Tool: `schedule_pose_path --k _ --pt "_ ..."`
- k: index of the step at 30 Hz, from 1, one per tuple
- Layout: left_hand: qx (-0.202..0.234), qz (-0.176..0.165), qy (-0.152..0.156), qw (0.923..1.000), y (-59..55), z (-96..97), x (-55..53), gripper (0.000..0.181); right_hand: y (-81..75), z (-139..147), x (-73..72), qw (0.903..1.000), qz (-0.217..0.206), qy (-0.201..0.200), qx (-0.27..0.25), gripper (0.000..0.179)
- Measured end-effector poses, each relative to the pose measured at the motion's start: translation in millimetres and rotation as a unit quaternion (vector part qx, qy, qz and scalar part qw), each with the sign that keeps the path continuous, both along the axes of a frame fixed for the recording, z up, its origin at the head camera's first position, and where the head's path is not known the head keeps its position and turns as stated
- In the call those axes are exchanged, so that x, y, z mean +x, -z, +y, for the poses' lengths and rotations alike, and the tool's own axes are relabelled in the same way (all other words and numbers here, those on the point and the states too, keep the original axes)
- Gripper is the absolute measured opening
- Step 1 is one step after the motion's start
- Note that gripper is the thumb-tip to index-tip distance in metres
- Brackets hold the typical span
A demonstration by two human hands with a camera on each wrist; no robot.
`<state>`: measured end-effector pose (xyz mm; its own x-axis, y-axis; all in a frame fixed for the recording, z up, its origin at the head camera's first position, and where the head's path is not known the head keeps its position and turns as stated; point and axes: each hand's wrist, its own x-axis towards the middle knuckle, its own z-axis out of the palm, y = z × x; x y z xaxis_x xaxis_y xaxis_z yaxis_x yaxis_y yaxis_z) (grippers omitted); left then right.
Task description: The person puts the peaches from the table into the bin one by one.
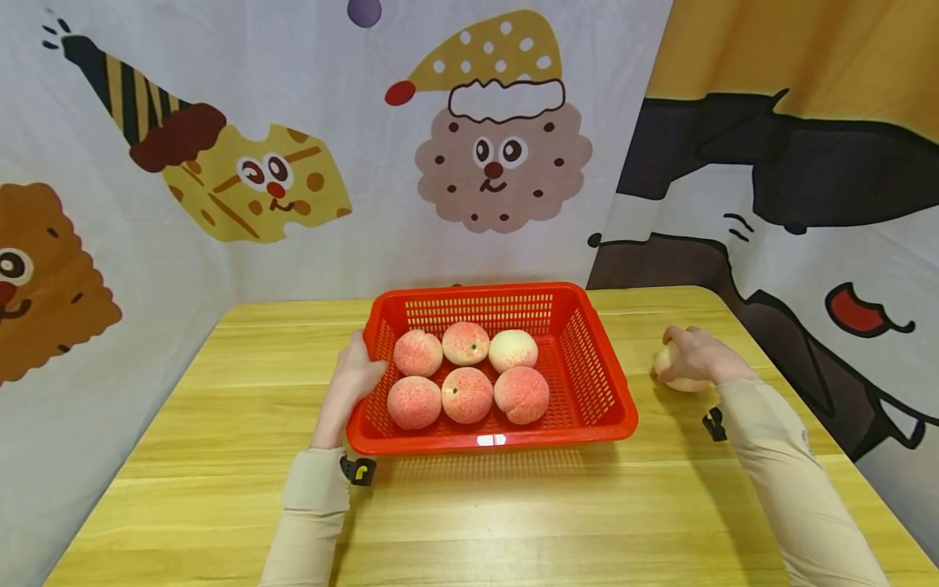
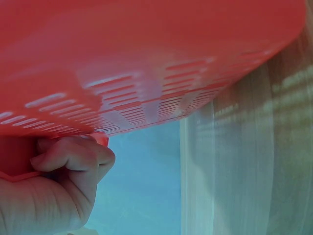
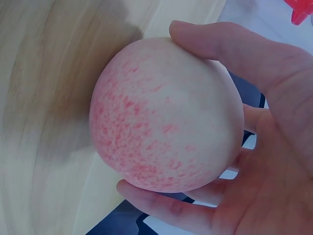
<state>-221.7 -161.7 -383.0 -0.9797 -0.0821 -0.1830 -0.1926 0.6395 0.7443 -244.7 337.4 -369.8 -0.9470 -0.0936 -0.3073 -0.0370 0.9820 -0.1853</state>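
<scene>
A red plastic basket [image 1: 490,444] with slotted walls stands mid-table and holds several pink-speckled peaches [image 1: 468,395] in two rows, grouped toward its left. One peach [image 1: 513,350] in the back row is mostly cream coloured. My left hand [image 1: 357,368] grips the basket's left rim; the left wrist view shows its fingers curled at the red edge [image 2: 78,156]. To the right of the basket, my right hand [image 1: 697,356] holds a pale peach [image 3: 166,117] with a pink-speckled side, thumb on one side and fingers round the other, close over the table.
The wooden table [image 1: 469,522] extends around the basket, with its right edge just beyond my right hand. Behind it hangs a white curtain [image 1: 293,269] printed with cartoon figures. A black band [image 1: 358,470] circles each wrist.
</scene>
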Motion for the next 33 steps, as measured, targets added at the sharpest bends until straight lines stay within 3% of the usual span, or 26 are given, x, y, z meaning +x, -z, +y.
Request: schedule_pose_path --k 16,33 --pt "0.006 0.003 0.0 1.0 0.5 -0.5 0.3 0.064 -9.7 -15 -3.1 0.9967 0.075 -0.031 -0.006 0.064" --pt "0.006 0.002 -0.002 1.0 0.3 0.4 0.0 0.065 -49.0 -51 3.2 0.9852 0.156 -0.068 -0.025 0.063"
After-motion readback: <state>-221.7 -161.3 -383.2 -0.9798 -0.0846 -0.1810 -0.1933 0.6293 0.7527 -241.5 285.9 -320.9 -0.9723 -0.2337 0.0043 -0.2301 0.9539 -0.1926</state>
